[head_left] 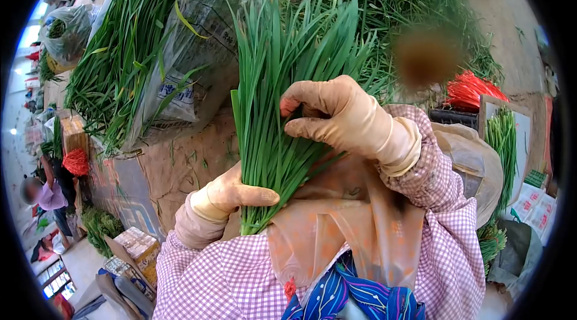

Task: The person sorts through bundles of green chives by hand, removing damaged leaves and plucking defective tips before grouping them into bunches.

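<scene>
A fanned bunch of long, flat green leaves point(270, 91) stands upright before my chest. Near its lower end my gloved left hand point(243, 195) is closed around the stems, thumb across the front. My right hand point(327, 112), in a stained glove, is at the bunch's right side, fingers curled with thumb and fingertips near each other by the leaves. What lies between those fingertips, if anything, is too small to tell. The cut stem ends show just below my left hand.
More leaves point(129, 43) lie on plastic wrapping point(204, 37) at upper left. A loose green heap point(409, 1) is at the top. Red ties point(472, 91) sit at right, others point(75, 162) at left. Beyond them is a person point(53, 195). A bundle point(502, 139) leans at right.
</scene>
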A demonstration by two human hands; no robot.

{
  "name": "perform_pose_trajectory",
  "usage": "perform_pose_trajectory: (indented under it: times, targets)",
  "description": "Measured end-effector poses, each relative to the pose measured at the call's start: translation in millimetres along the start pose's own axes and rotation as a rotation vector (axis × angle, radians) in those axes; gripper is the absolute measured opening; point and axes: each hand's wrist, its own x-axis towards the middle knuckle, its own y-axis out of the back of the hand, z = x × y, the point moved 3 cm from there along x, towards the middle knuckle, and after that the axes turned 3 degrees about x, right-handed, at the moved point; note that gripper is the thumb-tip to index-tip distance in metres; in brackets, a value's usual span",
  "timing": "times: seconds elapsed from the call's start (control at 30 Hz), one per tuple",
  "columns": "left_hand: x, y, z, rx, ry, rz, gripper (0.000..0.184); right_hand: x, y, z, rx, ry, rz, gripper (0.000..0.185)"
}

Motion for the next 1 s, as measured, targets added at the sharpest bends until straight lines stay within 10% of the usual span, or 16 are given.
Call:
perform_pose_trajectory:
  times: [0.07, 0.27, 0.57, 0.77, 1.0]
  targets:
    - [0.4, 0.1, -1.2, -0.043, 0.017, 0.002, 0.083, -2.1, -0.5, 4.6, 0.120, -0.076, -0.017, 0.019]
    - [12.5, 8.9, -2.1, 0.078, -0.065, -0.032, 0.087, -24.4, -7.5, -38.5, -0.924, 0.376, 0.059, 0.012]
    - [25.3, 17.8, -13.5, 0.289, -0.145, -0.046, 0.080, -42.0, -26.4, -29.2, -0.293, 0.313, 0.098, 0.011]
    - [26.9, 14.5, -16.0, 0.064, -0.112, 0.023, 0.084, -41.4, -33.1, -21.2, -0.410, 0.216, 0.237, 0.019]
    - [47.7, 60.5, -39.9, 0.481, -0.250, -0.046, 0.075, -33.8, -48.3, -22.6, -0.797, 0.160, 0.069, 0.014]
